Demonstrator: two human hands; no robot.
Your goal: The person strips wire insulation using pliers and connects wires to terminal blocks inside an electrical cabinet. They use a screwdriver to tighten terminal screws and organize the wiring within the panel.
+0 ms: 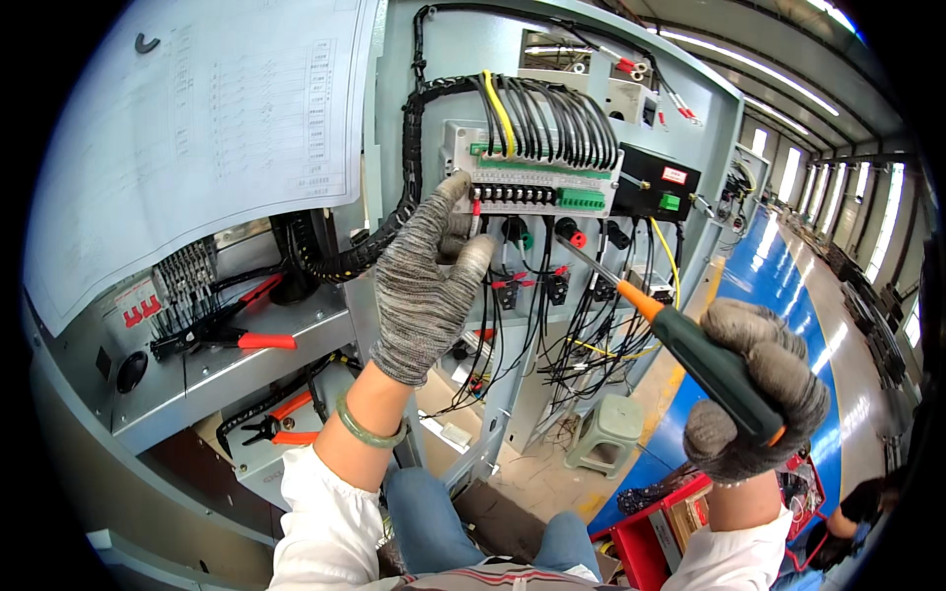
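My left hand (pixel 429 286), in a grey striped knit glove, is at the left end of a grey terminal module (pixel 532 179) on the cabinet panel. Its thumb and fingers close on a wire (pixel 476 223), whose red-sleeved end meets the first screw of the black lower row. The index fingertip touches the module's edge. My right hand (pixel 759 384), gloved likewise, wraps round a screwdriver (pixel 705 360) with a dark green and orange handle. Its shaft slants up and left, tip apart from the terminals, passing in front of a red round fitting (pixel 576 239).
A wiring drawing (pixel 217 128) hangs at the left. Red-handled pliers (pixel 266 341) lie on a metal ledge, orange-handled wire strippers (pixel 294 419) below. Loose black wires (pixel 532 345) dangle under the module. A green stool (pixel 604 433), red toolbox (pixel 641 552) and another person's arm (pixel 843 522) are at the right.
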